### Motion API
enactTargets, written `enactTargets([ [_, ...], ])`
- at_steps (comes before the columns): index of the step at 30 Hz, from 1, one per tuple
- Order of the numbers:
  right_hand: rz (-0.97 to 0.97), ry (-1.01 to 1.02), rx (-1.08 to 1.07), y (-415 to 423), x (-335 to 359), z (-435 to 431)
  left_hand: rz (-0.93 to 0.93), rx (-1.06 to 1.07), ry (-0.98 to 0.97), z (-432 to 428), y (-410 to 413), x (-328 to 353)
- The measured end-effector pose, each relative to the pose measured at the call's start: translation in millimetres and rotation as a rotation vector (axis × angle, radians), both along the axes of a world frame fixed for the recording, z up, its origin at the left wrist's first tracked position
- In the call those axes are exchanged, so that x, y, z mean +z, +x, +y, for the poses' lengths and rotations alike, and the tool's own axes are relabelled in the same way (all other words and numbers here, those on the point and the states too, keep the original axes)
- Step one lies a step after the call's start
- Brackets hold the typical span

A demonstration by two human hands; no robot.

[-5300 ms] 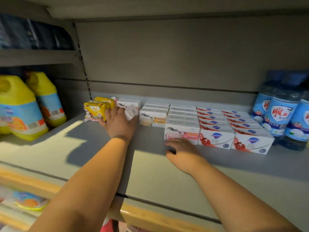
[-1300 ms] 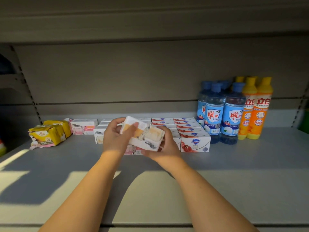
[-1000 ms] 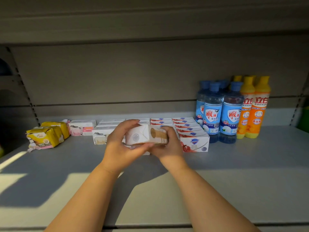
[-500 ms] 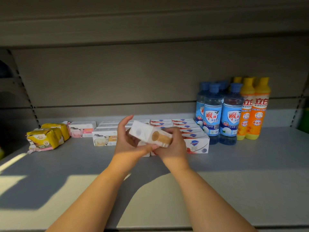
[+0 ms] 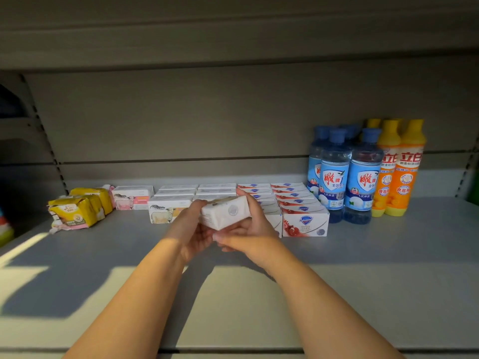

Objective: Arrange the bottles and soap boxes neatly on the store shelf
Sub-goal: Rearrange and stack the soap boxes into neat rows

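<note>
Both hands hold one white soap box point(image 5: 225, 213) above the grey shelf point(image 5: 363, 268), in front of the rows of boxes. My left hand point(image 5: 190, 229) grips its left end from below; my right hand point(image 5: 255, 226) wraps its right end. Behind it stand rows of white soap boxes with a sheep picture point(image 5: 166, 212) and rows of white-and-red soap boxes point(image 5: 304, 224). A single pink-marked box point(image 5: 132, 197) sits further left. Blue-capped bottles point(image 5: 348, 177) and orange bottles point(image 5: 400, 167) stand upright at the right.
Yellow wrapped soap packs point(image 5: 77, 208) lie in a loose heap at the far left of the shelf. The shelf's back panel point(image 5: 181, 120) rises behind everything, and an upper shelf point(image 5: 233, 32) hangs overhead. Bare shelf surface lies in front and at the right.
The soap box has been turned in my hands from a tilted pose to nearly level, and it sits lower and closer to the box rows than half a second ago.
</note>
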State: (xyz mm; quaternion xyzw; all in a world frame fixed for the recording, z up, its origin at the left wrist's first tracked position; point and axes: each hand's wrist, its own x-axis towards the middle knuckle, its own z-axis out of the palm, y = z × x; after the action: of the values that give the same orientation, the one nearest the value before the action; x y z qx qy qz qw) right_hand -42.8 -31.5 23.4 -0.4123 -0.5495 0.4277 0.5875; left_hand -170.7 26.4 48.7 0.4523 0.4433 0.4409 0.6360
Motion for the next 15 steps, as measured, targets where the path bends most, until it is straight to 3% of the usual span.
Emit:
enactTargets([
  [4,-0.269,0.166,-0.286,7,-2,5,0.047,0.028,0.129,-1,4,2],
  [6,-0.316,0.272,-0.438,10,0,6,0.040,0.070,0.231,-1,3,5],
  [8,-0.136,0.309,-0.487,13,4,6,0.051,0.132,0.320,-2,2,7],
  [11,0.324,0.097,-0.327,14,11,6,0.215,0.166,0.545,-6,2,6],
  [15,0.533,-0.219,-0.205,12,11,8,0.305,0.063,0.659,-14,12,-3],
])
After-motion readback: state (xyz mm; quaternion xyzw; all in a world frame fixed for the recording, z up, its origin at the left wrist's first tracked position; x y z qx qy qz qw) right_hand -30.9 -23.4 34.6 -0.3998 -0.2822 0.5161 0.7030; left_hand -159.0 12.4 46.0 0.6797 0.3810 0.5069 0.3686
